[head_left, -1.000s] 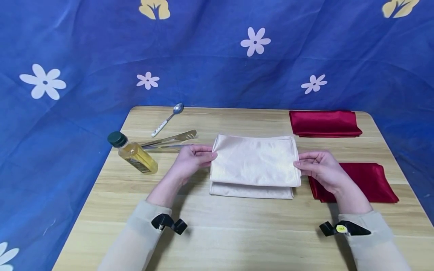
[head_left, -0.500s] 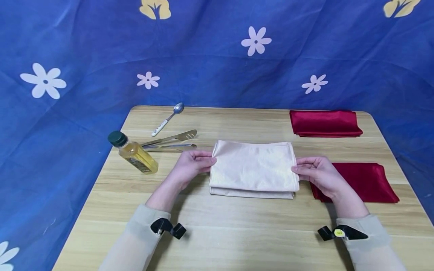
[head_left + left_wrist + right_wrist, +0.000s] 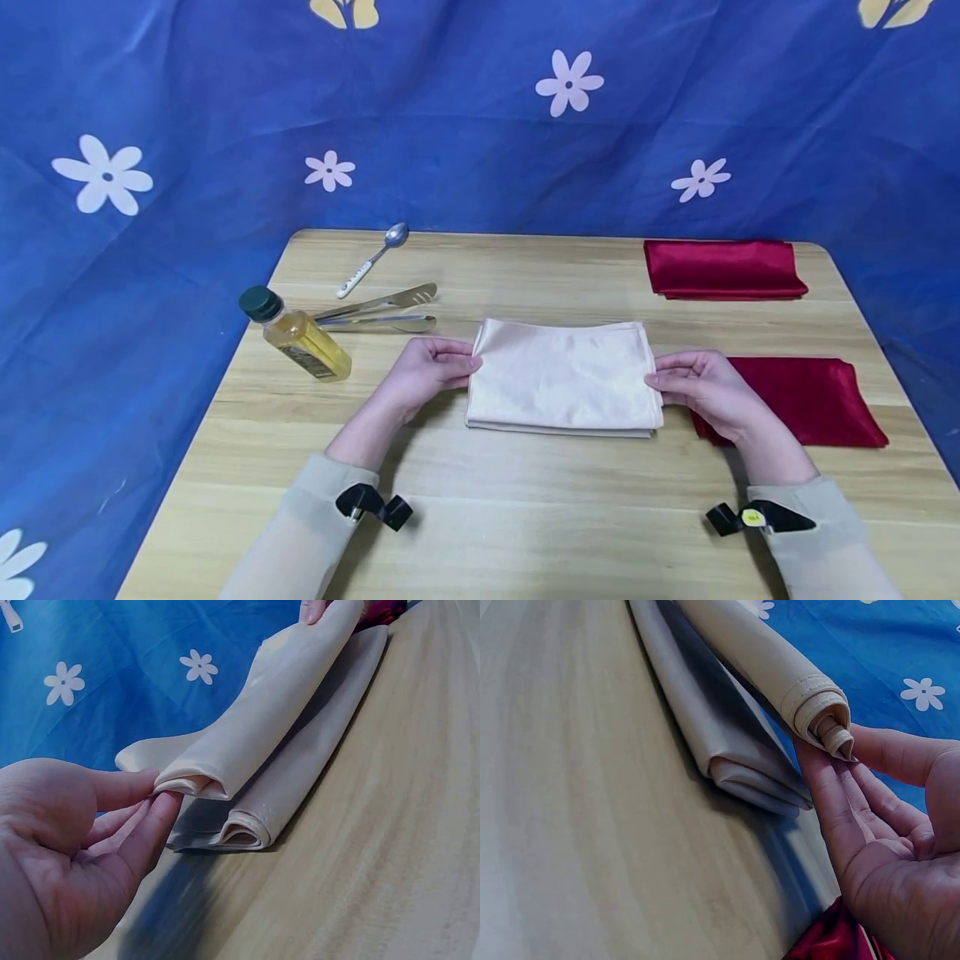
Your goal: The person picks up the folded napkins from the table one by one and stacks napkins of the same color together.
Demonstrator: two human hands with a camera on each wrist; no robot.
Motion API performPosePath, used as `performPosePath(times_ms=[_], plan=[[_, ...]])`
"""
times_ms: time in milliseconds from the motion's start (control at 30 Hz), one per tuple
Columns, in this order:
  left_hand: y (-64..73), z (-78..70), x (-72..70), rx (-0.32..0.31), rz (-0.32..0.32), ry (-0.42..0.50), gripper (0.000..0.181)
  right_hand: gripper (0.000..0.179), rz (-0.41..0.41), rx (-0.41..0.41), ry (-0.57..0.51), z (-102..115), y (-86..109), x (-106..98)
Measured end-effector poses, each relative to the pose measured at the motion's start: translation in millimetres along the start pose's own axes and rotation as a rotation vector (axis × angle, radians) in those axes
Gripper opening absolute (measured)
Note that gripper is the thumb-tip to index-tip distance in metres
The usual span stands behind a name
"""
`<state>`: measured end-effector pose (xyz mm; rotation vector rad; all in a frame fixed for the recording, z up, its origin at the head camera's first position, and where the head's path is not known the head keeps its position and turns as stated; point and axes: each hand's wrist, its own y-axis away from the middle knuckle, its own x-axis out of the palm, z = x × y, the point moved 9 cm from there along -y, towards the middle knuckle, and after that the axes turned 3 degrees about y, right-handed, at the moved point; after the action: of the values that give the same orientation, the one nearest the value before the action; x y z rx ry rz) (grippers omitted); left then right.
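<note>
My left hand (image 3: pixel 431 371) pinches the left edge of a folded cream satin cloth (image 3: pixel 562 371) between thumb and fingers. At its right edge my right hand (image 3: pixel 705 387) does the same. The left wrist view shows the cloth raised, its layered end at the fingertips. Below it, a second folded cream cloth (image 3: pixel 330 742) lies on the table with a gap between the two. From the head view only a thin front strip of that lower cloth shows. In the right wrist view, the upper cloth's edge (image 3: pixel 821 712) curls in layers against the fingers.
Two folded dark red satin cloths sit on the right, one near the back edge (image 3: pixel 723 271) and one beside my right forearm (image 3: pixel 813 400). On the left of the wooden table (image 3: pixel 517 517) are a green-capped bottle (image 3: pixel 307 342), metal tongs (image 3: pixel 382 308) and a spoon (image 3: pixel 375 258).
Both hands have brought the upper cream cloth nearer to me, so that it covers more of the lower one. The head view has tilted slightly down.
</note>
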<state>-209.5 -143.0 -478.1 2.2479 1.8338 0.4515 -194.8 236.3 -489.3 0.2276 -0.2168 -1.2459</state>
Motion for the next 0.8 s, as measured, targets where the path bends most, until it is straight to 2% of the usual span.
performPosePath(times_ms=[267,433,567,800], plan=[[-1.5,7.7,-2.6,-0.017,-0.014,-0.021,0.029,0.019,0.001,0.009,0.008,-6.3,-3.0,2.5],[-2.5,9.3,-4.4,0.004,-0.044,-0.112,0.027,0.022,-0.008,0.007,0.043,-8.7,-3.5,3.2],[-2.7,8.2,-5.0,0.016,-0.058,-0.168,0.028,0.029,-0.009,0.027,0.081,-9.4,-3.3,3.5],[-8.6,1.8,-7.3,0.033,-0.074,-0.199,0.034,0.045,-0.053,0.064,0.173,-3.5,-6.1,-0.5]])
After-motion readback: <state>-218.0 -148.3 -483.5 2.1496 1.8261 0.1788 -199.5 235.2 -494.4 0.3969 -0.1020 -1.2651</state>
